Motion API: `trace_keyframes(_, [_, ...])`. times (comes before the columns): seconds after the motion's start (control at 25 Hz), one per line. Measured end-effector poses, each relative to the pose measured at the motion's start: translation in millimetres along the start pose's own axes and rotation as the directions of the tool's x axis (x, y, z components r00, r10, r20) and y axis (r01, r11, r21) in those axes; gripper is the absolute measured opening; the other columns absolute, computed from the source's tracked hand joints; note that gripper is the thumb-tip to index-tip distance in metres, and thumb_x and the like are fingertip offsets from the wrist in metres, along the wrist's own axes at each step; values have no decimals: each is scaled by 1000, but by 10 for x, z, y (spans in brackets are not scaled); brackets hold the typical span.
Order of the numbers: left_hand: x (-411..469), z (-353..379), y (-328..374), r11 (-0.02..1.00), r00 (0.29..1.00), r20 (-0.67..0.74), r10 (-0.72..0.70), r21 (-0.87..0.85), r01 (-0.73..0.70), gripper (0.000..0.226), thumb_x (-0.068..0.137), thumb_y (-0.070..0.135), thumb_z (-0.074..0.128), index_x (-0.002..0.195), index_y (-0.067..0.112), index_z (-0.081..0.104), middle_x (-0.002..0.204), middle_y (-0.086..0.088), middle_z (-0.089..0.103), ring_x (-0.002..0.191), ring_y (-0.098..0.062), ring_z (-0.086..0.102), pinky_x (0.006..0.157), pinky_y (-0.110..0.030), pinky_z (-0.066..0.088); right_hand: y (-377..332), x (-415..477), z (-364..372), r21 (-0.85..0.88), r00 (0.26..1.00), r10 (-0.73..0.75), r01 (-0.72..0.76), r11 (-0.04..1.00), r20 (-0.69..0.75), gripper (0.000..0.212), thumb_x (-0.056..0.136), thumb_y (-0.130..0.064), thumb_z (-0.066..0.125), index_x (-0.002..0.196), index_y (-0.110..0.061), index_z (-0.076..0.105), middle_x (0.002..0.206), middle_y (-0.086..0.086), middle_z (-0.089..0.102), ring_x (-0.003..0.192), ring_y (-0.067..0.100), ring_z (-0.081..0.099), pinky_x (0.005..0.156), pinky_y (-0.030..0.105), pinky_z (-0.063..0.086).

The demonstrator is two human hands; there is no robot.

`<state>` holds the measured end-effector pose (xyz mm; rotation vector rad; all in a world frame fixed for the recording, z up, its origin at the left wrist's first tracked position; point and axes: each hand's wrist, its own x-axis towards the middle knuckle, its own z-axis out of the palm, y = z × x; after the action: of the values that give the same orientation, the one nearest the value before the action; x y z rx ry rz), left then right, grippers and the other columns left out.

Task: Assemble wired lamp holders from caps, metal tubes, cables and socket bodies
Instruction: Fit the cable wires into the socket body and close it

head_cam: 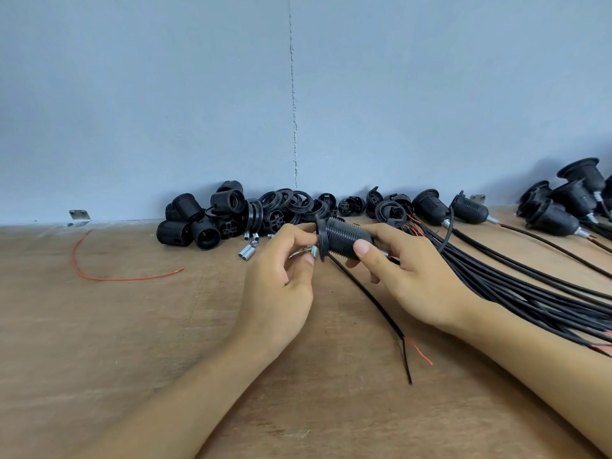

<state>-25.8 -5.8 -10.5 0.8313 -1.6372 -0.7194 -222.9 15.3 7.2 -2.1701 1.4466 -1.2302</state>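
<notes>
Holding a threaded black socket body (pixel 344 239) up over the middle of the bench (pixel 132 342), so it looks like we're at the closing-up stage on one lamp holder. Right hand (pixel 410 276) is wrapped around the body from the right side with the thumb pressed on its ribs, and the left hand (pixel 281 279) is pinched in at the flanged ring (pixel 322 241) on the left end, fingers narrow, with what looks like a small metal tube (pixel 314 251) tucked by the fingertips, though it's a bit blurred so can't swear to it. A black cable (pixel 374 303) trails from under the holder down toward the lower middle of the frame, red and black ends bare. Spare socket bodies and caps (pixel 265 210) sit piled against the wall in the centre, loose tubes (pixel 246 250) just in front of them, a bundle of cables (pixel 530 286) fanning to the right, finished holders (pixel 563 207) at far right, and a stray red wire (pixel 99 270) at left. My guess for the next move: twist the ring snug while the right hand keeps the body from spinning, without pinching the cable.
</notes>
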Motion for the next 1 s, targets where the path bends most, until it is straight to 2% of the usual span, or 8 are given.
trace_keyframes(0.12, [11, -8, -5, 999, 999, -5, -41, 16, 42, 36, 94, -9, 58, 83, 25, 62, 113, 11, 73, 111, -6, 66, 90, -16, 48, 45, 17, -26, -92, 998, -36, 41, 995, 56, 39, 96, -58, 43, 121, -33, 61, 85, 3, 71, 72, 28, 67, 72, 45, 52])
trace_keyframes(0.24, [14, -25, 26, 992, 995, 19, -99, -78, 100, 29, 92, -5, 61, 77, 19, 65, 108, 15, 75, 103, 0, 69, 83, -8, 48, 81, 33, -59, -159, 989, -124, 137, 978, 86, 31, 98, -49, 47, 121, -32, 60, 82, -10, 67, 66, 20, 65, 69, 34, 50])
trace_keyframes(0.32, [11, -25, 22, 984, 992, 34, -120, -129, 124, 18, 93, 7, 62, 80, 18, 68, 101, 11, 76, 95, -2, 70, 82, -17, 52, 91, 39, -60, -204, 981, -167, 184, 961, 99, 31, 99, -44, 50, 125, -31, 60, 82, -16, 65, 65, 12, 62, 69, 24, 46])
trace_keyframes(0.4, [7, -16, 23, 979, 990, 36, -135, -147, 139, 12, 97, 14, 63, 86, 11, 68, 98, 10, 75, 89, -4, 70, 87, -30, 57, 98, 43, -57, -241, 976, -171, 200, 950, 133, 38, 99, -44, 50, 133, -29, 58, 90, -12, 69, 71, 13, 64, 77, 28, 47])
trace_keyframes(0.52, [16, -7, 19, 983, 989, 16, -145, -116, 145, 11, 99, 9, 62, 90, 14, 66, 103, 18, 75, 92, -2, 72, 88, -28, 57, 88, 39, -65, -281, 973, -180, 216, 935, 147, 43, 99, -46, 48, 137, -28, 55, 98, -9, 71, 78, 15, 66, 86, 28, 44])
trace_keyframes(0.6, [15, -3, 14, 981, 988, 7, -152, -119, 152, 18, 98, 6, 63, 100, 23, 66, 106, 18, 75, 98, 0, 71, 85, -17, 54, 75, 33, -66, -279, 975, -171, 206, 938, 145, 42, 99, -46, 48, 136, -29, 56, 99, -12, 71, 78, 13, 64, 87, 26, 43])
trace_keyframes(0.76, [-5, 5, 26, 990, 992, 51, -116, -78, 119, 44, 97, 1, 61, 128, 32, 64, 119, 20, 73, 116, 6, 63, 96, -11, 48, 89, 23, -30, -279, 990, -131, 140, 950, 52, 34, 100, -48, 45, 123, -29, 61, 73, -9, 63, 66, 11, 55, 70, 30, 44])
trace_keyframes(1.0, [14, -29, 64, 988, 994, 45, -102, -110, 106, 52, 91, -17, 56, 110, 30, 67, 112, 20, 73, 113, 1, 66, 95, -13, 48, 114, 34, -14, -218, 996, -78, 88, 972, 53, 40, 99, -54, 41, 122, -31, 63, 66, 3, 65, 63, 17, 60, 65, 42, 47])
